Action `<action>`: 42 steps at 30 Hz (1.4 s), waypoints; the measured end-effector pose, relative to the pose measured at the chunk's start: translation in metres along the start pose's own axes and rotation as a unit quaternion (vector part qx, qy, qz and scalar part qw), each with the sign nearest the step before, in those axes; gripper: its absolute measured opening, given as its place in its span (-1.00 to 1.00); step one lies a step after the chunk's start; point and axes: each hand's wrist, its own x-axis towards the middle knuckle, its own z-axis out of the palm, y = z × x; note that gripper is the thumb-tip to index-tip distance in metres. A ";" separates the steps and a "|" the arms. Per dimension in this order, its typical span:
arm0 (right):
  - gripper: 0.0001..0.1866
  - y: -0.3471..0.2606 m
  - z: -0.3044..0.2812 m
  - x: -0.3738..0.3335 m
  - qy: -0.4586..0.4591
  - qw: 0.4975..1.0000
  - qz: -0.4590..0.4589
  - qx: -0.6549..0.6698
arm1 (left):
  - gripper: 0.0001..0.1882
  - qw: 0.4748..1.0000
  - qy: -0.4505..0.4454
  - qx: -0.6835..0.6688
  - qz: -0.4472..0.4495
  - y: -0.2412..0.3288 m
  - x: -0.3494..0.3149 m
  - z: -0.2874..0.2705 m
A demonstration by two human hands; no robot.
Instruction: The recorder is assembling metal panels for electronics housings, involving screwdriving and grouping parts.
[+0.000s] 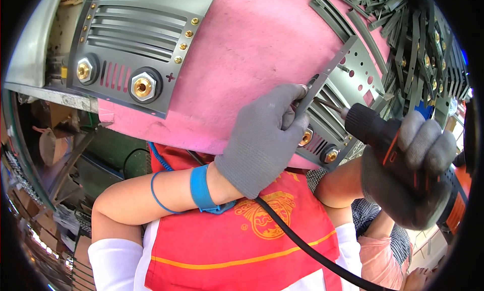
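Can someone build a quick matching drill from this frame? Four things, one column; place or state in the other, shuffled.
Things:
1. left hand
2. right hand
3. finished grey panel
4. blue wrist strap

Place or state:
A. lying at the upper left of the pink mat
B. wrapped around the left forearm
C. grip closed on the electric screwdriver
D. pinching a thin grey metal strip against a panel

Pairs: 1-D, 2-C, 3-A, 4-B
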 end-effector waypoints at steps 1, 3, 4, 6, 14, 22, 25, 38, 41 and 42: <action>-0.78 0.000 0.000 0.001 -0.002 1.000 0.001 0.000 | -0.64 1.000 0.001 -0.002 0.000 0.001 0.000 -0.001; -0.78 0.002 0.000 0.007 -0.053 0.998 0.013 -0.012 | -0.63 0.999 -0.024 -0.019 -0.023 0.003 0.003 -0.004; -0.78 0.003 0.000 0.010 -0.080 0.997 0.019 -0.016 | -0.63 0.999 -0.021 -0.020 -0.022 0.002 0.003 -0.005; -0.78 0.006 0.001 0.017 -0.131 0.991 0.030 -0.027 | -0.65 0.997 -0.043 -0.049 -0.033 0.000 0.003 -0.005; -0.75 0.007 -0.008 0.017 -0.144 0.988 -0.052 0.024 | -0.68 0.998 -0.067 -0.009 0.007 0.013 0.010 -0.027; -0.72 -0.009 0.002 0.019 0.000 0.989 -0.075 0.126 | -0.67 0.939 -0.165 -0.266 -0.142 0.021 0.036 -0.028; -0.71 -0.014 -0.001 0.022 -0.058 0.992 -0.050 0.096 | -0.63 0.922 -0.221 -0.255 -0.192 0.025 0.042 -0.034; -0.72 -0.009 0.012 0.029 0.017 0.978 -0.125 0.165 | -0.46 0.901 -0.193 -0.325 -0.215 0.028 0.043 -0.029; -0.72 -0.017 0.014 0.029 0.003 0.986 -0.091 0.141 | -0.40 0.905 -0.206 -0.299 -0.222 0.029 0.040 -0.028; -0.71 -0.020 0.015 0.029 -0.004 0.989 -0.072 0.127 | -0.39 0.907 -0.202 -0.288 -0.229 0.029 0.041 -0.028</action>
